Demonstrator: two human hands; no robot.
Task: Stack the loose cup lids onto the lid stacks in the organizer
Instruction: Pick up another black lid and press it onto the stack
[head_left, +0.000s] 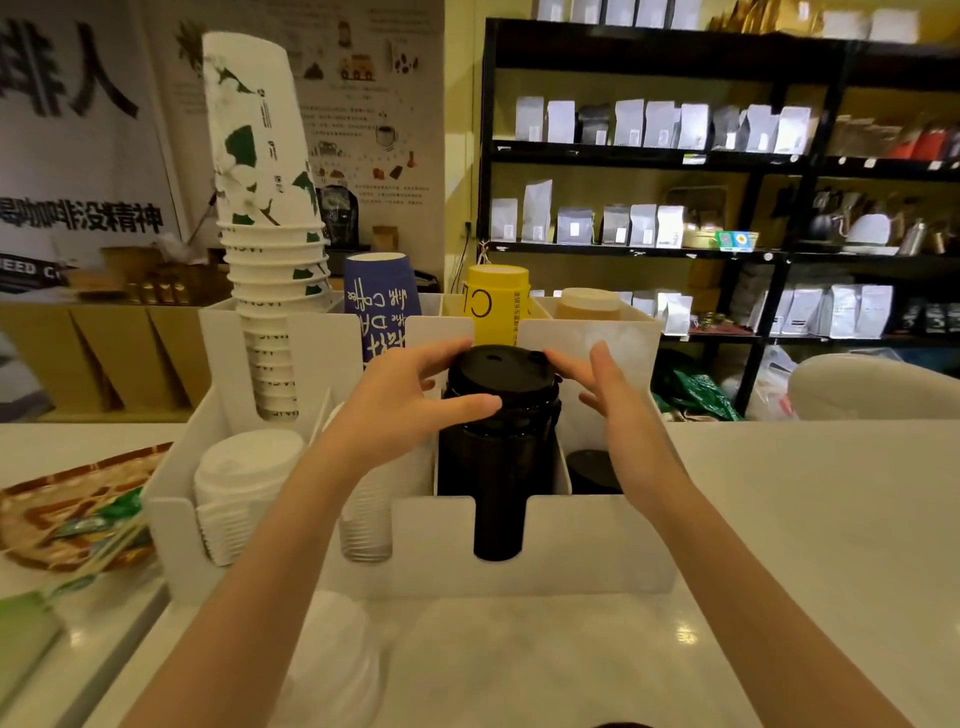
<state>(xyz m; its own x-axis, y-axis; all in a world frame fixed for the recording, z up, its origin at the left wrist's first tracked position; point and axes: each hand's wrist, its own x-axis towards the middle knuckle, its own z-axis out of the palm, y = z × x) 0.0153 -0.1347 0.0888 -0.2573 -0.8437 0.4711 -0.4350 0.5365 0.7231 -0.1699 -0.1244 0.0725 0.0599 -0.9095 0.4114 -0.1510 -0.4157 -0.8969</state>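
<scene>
A white organizer (582, 540) stands on the counter. Its middle front slot holds a tall stack of black lids (498, 467). My left hand (410, 400) touches the top black lid (501, 366) from the left, thumb against its side and fingers on its rim. My right hand (605, 387) is at the lid's right edge, fingers spread and touching the rim. A stack of white lids (244, 483) fills the left front slot. Clear lids (366, 525) sit in the slot beside it, partly hidden by my left arm. A short black lid pile (592, 470) lies in the right slot.
Behind the lids stand stacked white cups (270, 260), a blue cup stack (382, 306), a yellow one (498, 301) and a tan one (587, 304). A woven tray (62, 509) lies at the left. Loose clear lids (332, 665) sit on the counter near me. Shelves stand behind.
</scene>
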